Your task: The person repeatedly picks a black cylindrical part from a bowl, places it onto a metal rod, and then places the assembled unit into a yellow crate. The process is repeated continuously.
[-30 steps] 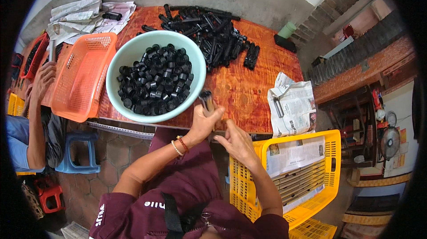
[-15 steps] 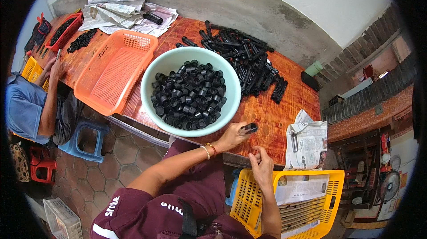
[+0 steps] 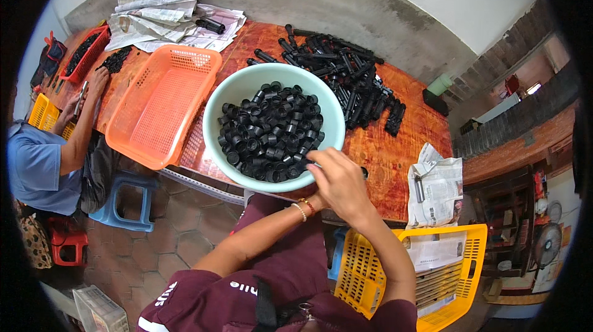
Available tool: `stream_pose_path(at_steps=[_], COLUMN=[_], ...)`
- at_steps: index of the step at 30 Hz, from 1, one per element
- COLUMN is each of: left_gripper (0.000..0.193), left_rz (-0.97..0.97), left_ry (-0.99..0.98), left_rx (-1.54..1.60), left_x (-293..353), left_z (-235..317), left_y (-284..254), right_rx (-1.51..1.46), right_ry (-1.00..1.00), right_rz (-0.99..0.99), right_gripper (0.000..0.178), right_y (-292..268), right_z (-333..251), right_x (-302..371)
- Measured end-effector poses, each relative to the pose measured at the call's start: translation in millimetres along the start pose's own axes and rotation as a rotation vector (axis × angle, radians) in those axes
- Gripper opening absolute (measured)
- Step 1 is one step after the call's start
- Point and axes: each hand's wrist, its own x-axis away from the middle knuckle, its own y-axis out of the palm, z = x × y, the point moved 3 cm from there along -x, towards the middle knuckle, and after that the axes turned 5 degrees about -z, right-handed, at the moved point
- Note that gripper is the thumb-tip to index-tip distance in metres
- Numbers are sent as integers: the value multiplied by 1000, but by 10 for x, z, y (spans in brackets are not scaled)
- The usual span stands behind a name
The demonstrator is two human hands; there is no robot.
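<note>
A pale green basin full of short black plastic rings stands at the table's front edge. My right hand reaches over its near right rim. Its thumb and forefinger are pinched together beside the rings; a dark bit shows between them, too small to make out. My left hand is mostly hidden behind my right. It holds a black tube, of which only the round end shows. To the right of the basin, long black tubes lie in a loose heap.
Left of the basin is an orange basket. A yellow crate with newspaper and tubes stands at my right, below a newspaper sheet with one tube on it. At far left a person in a blue shirt works at the table.
My right hand has moved up and left from the table's edge to the basin's rim, passing in front of my left hand. The person at far left has reached toward the small black pile.
</note>
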Motion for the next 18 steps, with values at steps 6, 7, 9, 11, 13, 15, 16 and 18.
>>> stream_pose_path(at_steps=[6, 7, 9, 11, 13, 15, 16, 18], left_gripper=[15, 15, 15, 15, 15, 14, 14, 14], left_rz=[3, 8, 24, 30, 32, 33, 33, 30], left_ry=[2, 3, 1, 0, -2, -8, -10, -14], left_rx=[-33, -41, -59, -67, -70, -73, -75, -81], left_x=[95, 91, 101, 79, 44, 27, 25, 20], left_z=[-81, -98, -132, -128, -125, -105, -88, -98], left_y=[-53, -55, -94, -90, -90, -88, -87, -84], right_rx=[314, 312, 327, 354, 365, 357, 348, 328], right_ry=[104, 107, 147, 195, 202, 153, 127, 73], right_rz=[-415, -425, -478, -536, -517, -499, -460, -372], right_gripper=[11, 11, 12, 14, 13, 10, 10, 11], right_y=[771, 802, 857, 851, 855, 832, 811, 781], right_z=[482, 526, 527, 499, 522, 521, 517, 491], right_x=[-232, -260, -323, -354, -339, -314, -280, -203])
